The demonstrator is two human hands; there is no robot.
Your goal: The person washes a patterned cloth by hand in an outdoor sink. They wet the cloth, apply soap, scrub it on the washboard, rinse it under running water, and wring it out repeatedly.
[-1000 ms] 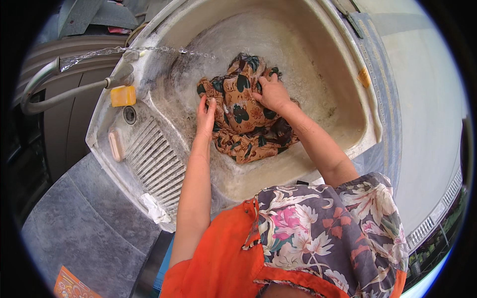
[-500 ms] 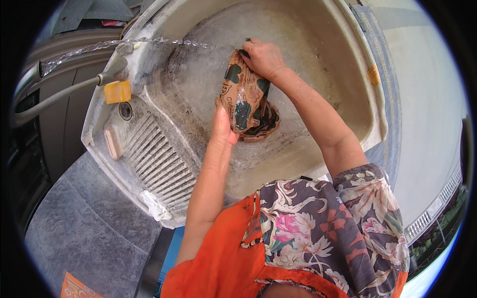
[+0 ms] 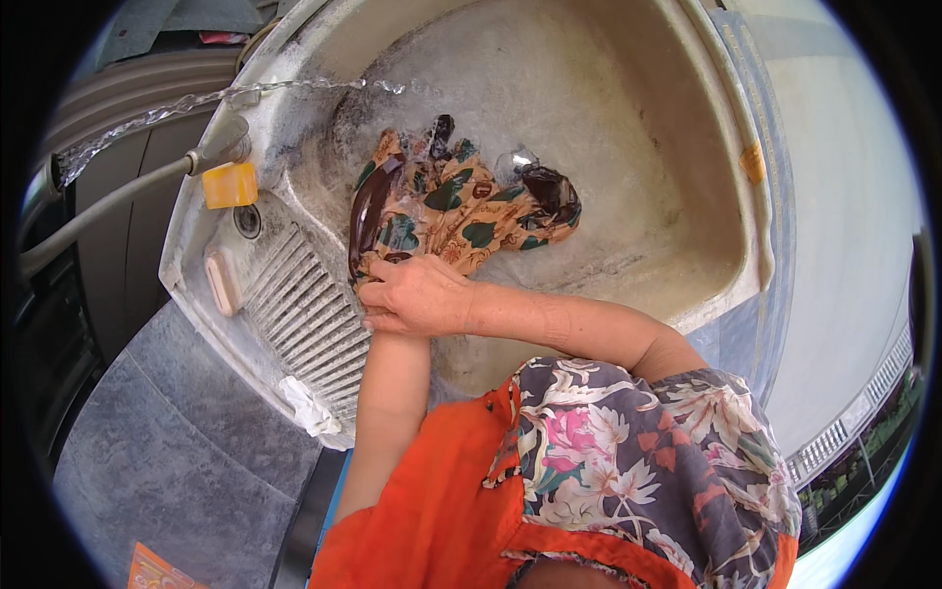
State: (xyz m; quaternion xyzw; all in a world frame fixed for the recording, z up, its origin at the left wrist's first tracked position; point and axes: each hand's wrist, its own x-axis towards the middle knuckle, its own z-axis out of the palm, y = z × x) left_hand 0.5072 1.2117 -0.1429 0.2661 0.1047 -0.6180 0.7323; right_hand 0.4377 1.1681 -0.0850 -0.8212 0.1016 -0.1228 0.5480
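Observation:
A wet tan cloth with green heart shapes and dark brown edging lies spread and crumpled in the sink basin. My right hand reaches across to the left, its fingers closed on the near left edge of this cloth. Under it my left forearm comes up from below. The left hand is almost wholly covered by the right one at the same edge, so its fingers do not show. A bunched dark part of the cloth lies at its right end, by a water bubble.
The stained sink has a ribbed washboard at its left. Water streams in from a metal tap. A yellow soap bar, a scrubbing brush and a crumpled white scrap rest along the left rim.
The bunched, upright cloth is now spread lower and to the left. My right hand has come down from its far end to the near left edge, over my left hand.

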